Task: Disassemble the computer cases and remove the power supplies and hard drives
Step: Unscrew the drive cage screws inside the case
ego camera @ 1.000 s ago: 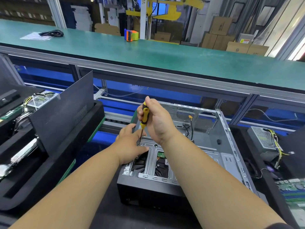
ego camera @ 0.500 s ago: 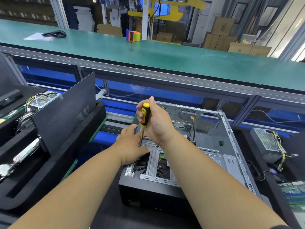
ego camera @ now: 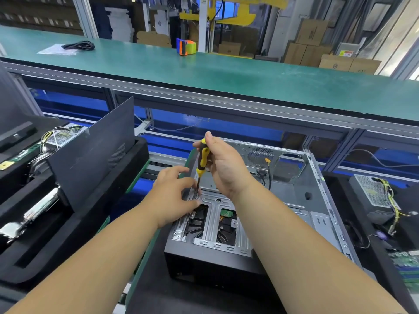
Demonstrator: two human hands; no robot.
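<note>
An open computer case point(ego camera: 301, 200) lies on its side in front of me, its grey metal inside bare. At its near left end a silver drive cage point(ego camera: 213, 220) covers a hard drive point(ego camera: 224, 230) seen through the gaps. My right hand point(ego camera: 224, 168) grips a yellow-and-black screwdriver point(ego camera: 202, 158) upright, its tip on a screw at the cage's far left corner. My left hand point(ego camera: 174, 196) rests beside the shaft, thumb and fingertips pinching near the tip.
A black side panel point(ego camera: 90, 159) leans in a black foam tray point(ego camera: 74, 223) on the left, with a removed power supply point(ego camera: 65, 134) behind it. Another power supply point(ego camera: 374, 196) and a green circuit board point(ego camera: 405, 261) lie at right. A green-topped bench point(ego camera: 226, 73) runs across behind.
My right hand has lifted slightly and turned on the screwdriver handle. My left fingers have closed in around the shaft's tip. The case has not moved.
</note>
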